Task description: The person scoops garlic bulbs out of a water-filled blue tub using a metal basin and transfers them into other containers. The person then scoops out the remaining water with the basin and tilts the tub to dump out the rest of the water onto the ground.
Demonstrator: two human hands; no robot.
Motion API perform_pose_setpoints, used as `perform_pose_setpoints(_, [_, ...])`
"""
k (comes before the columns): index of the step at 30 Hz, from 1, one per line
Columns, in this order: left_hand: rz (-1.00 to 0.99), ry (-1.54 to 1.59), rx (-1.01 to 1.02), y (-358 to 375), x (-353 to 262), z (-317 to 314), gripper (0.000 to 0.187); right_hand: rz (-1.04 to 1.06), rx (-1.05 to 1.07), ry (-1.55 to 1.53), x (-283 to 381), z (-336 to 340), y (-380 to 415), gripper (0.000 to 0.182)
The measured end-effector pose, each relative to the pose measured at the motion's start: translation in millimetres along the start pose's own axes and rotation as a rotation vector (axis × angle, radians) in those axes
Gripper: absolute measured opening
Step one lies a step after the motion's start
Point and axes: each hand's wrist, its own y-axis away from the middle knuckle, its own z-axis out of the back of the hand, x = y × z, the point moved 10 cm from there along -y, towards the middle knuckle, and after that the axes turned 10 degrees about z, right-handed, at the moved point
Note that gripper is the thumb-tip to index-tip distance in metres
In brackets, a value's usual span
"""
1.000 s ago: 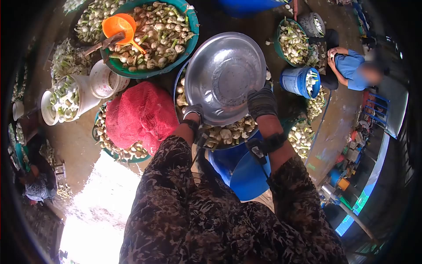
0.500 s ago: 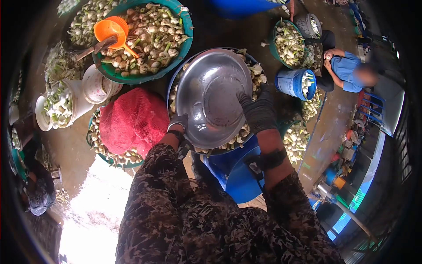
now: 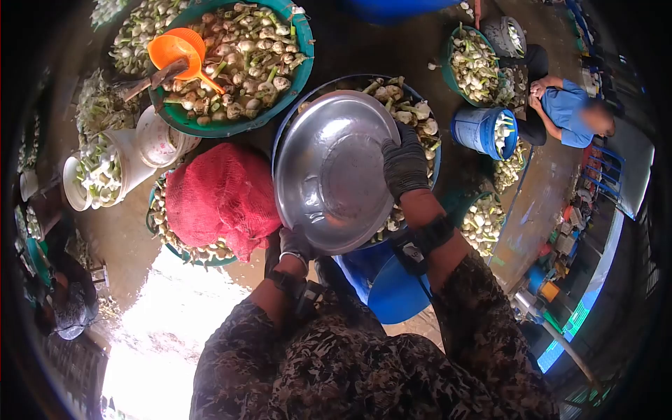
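A wide, shiny metal basin (image 3: 343, 168) with nothing in it is held tilted between my two gloved hands. My left hand (image 3: 295, 243) grips its lower left rim, fingers partly hidden by the basin. On the right rim, my right hand (image 3: 406, 164) is closed with fingers curled over the edge. Under the basin stands a large blue-rimmed tub (image 3: 435, 126) of garlic bulbs (image 3: 418, 113), which show around the basin's top and right side.
To the left, a red mesh sack (image 3: 220, 199) lies on a tub of bulbs. A green tub (image 3: 302, 66) of bulbs holds an orange scoop (image 3: 176, 50). Blue buckets (image 3: 476, 129) stand at right, near a seated person (image 3: 567, 112). A blue container (image 3: 399, 290) is below.
The basin has come closer to me and shifted left and down, tilting more, uncovering more bulbs at the upper right. Both hands have moved with it, keeping their hold.
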Motion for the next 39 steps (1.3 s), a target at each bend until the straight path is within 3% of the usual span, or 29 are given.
perform_pose_setpoints(2, [0.037, 0.052, 0.007, -16, 16, 6, 0.065, -0.048, -0.026, -0.155, 7, -1, 2, 0.031])
perform_pose_setpoints(3, [-0.042, -0.345, 0.052, -62, 26, 2, 0.063, -0.058, -0.024, -0.162, 8, -7, 7, 0.031])
perform_pose_setpoints(5, [-0.124, -0.738, 0.106, -59, 5, -17, 0.06, 0.077, -0.09, -0.068, 24, -10, 12, 0.033])
perform_pose_setpoints(6, [0.065, -0.571, 0.059, -54, 1, -8, 0.057, 0.077, -0.07, 0.035, 20, -19, 12, 0.031])
perform_pose_setpoints(9, [-0.339, -1.536, -0.161, -43, -37, -25, 0.05, 0.071, -0.129, 0.051, 19, -27, 4, 0.029])
perform_pose_setpoints(11, [-0.29, -1.371, -0.042, -38, -48, -31, 0.048, 0.034, -0.102, 0.076, 8, -33, -4, 0.029])
perform_pose_setpoints(14, [-0.263, -1.397, -0.072, -45, -51, -33, 0.048, 0.078, -0.143, 0.181, 4, -34, -6, 0.031])
perform_pose_setpoints(17, [-0.28, -1.219, -0.056, -57, -60, -33, 0.048, 0.084, -0.142, 0.189, 10, -31, -6, 0.034])
perform_pose_setpoints(18, [-0.337, -1.531, -0.153, -52, -66, -37, 0.047, 0.044, -0.108, 0.176, 8, -33, -11, 0.035])
perform_pose_setpoints(25, [-0.333, -1.571, -0.051, -33, -70, -60, 0.054, 0.062, -0.086, 0.201, -15, -34, -15, 0.036])
perform_pose_setpoints(29, [-0.286, -1.342, -0.233, -52, -73, -48, 0.042, 0.016, -0.095, 0.08, -32, -37, -18, 0.033])
perform_pose_setpoints(31, [-0.307, -1.488, -0.212, -51, -80, -59, 0.035, 0.069, -0.101, 0.066, -37, -42, -24, 0.036])
perform_pose_setpoints(33, [-0.311, -1.444, -0.107, -84, -53, -64, 0.035, 0.026, -0.071, 0.072, -37, -32, -15, 0.037])
perform_pose_setpoints(34, [-0.574, -1.725, -0.194, -137, -54, -70, 0.037, 0.031, -0.079, 0.054, -23, -29, -29, 0.037])
perform_pose_setpoints(35, [-0.506, -1.711, -0.198, -125, -58, -67, 0.04, 0.053, -0.081, 0.069, -18, -25, -31, 0.038])
perform_pose_setpoints(36, [-0.401, -1.6, -0.202, -64, -68, -65, 0.044, 0.075, -0.083, 0.086, -18, -19, -25, 0.039])
perform_pose_setpoints(37, [-0.437, -1.637, -0.213, -121, -37, -61, 0.051, 0.079, -0.086, 0.075, -14, -12, -22, 0.039])
perform_pose_setpoints(39, [-0.425, -1.62, -0.202, -58, -60, -70, 0.056, 0.055, -0.085, 0.033, -8, -1, -26, 0.04])
